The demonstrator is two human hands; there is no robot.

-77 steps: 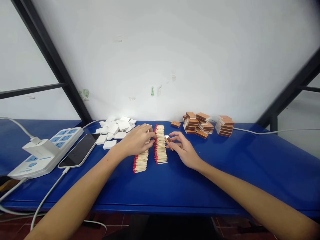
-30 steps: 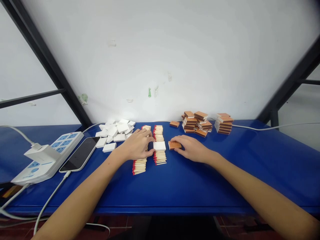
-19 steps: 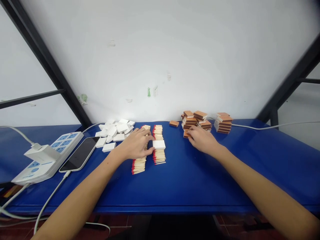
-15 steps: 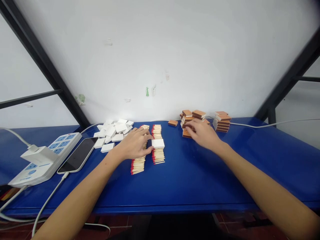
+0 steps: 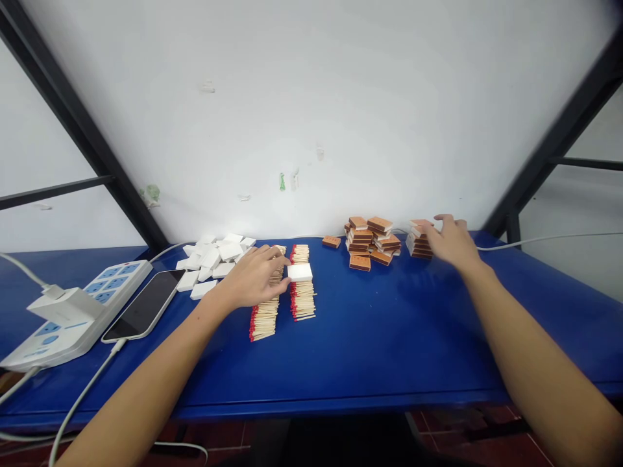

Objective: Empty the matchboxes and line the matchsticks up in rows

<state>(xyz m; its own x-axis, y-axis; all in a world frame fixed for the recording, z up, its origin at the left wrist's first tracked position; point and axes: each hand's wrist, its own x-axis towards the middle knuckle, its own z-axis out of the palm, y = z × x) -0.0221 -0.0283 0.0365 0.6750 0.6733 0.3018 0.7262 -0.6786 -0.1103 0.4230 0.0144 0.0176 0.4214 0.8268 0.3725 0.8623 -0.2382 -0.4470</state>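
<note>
Thumb and fingertips of my left hand (image 5: 256, 275) close on the left end of a white matchbox tray (image 5: 300, 272), which is over the right row of matches (image 5: 302, 301). Under and beside that hand runs another row of red-tipped matches (image 5: 265, 320), partly hidden by it. My right hand (image 5: 452, 241) is at the far right stack of brown matchbox sleeves (image 5: 419, 246), fingers apart, covering part of the stack. I see nothing held in it. A larger pile of brown matchboxes (image 5: 360, 241) stands to its left, and a single matchbox (image 5: 331, 242) lies apart near the wall.
Several white trays (image 5: 204, 259) lie heaped at the back left. A phone (image 5: 143, 306) on a charging cable (image 5: 85, 395) rests beside a power strip (image 5: 109, 279) with a white charger (image 5: 65, 305). The white wall (image 5: 311, 117) bounds the blue table (image 5: 360, 363).
My right hand has left the larger matchbox pile and moved right to the far stack. My left hand stays at the white tray. The view has shifted slightly.
</note>
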